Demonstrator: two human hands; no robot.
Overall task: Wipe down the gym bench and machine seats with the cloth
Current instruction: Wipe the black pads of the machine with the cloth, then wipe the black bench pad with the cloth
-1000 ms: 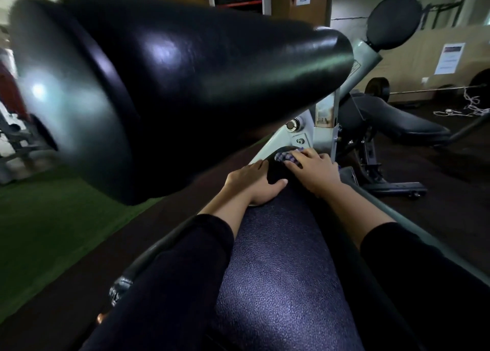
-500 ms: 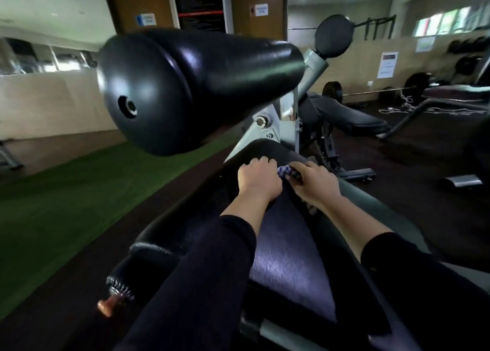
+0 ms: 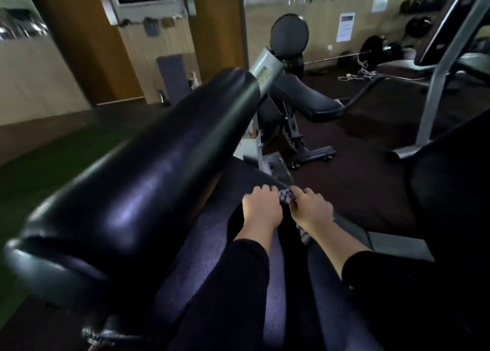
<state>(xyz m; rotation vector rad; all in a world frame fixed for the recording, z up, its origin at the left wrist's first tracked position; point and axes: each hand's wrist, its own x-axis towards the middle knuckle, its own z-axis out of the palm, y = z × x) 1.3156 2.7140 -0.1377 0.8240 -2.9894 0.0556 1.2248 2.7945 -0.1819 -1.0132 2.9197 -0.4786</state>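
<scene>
A black textured bench pad (image 3: 201, 260) runs away from me in the lower middle. My left hand (image 3: 261, 209) rests on its far part with fingers curled down over the pad. Right beside it, my right hand (image 3: 311, 210) grips a checked cloth (image 3: 286, 194). One bit of the cloth shows between the two hands and another end (image 3: 303, 234) hangs under my right wrist. A big black roller pad (image 3: 148, 181) lies across the left, above the bench pad.
The machine's grey frame (image 3: 265, 72) rises behind the roller, topped by a round black pad (image 3: 289, 34). Another black bench (image 3: 310, 99) stands beyond it. A grey upright (image 3: 434, 91) and dark seat (image 3: 450, 186) are on the right. Green turf (image 3: 53, 159) lies left.
My head has risen and turned right, so the roller pad has slid down to the left. Both hands stay together on the far end of the pad, my right hand bunching the cloth tighter.
</scene>
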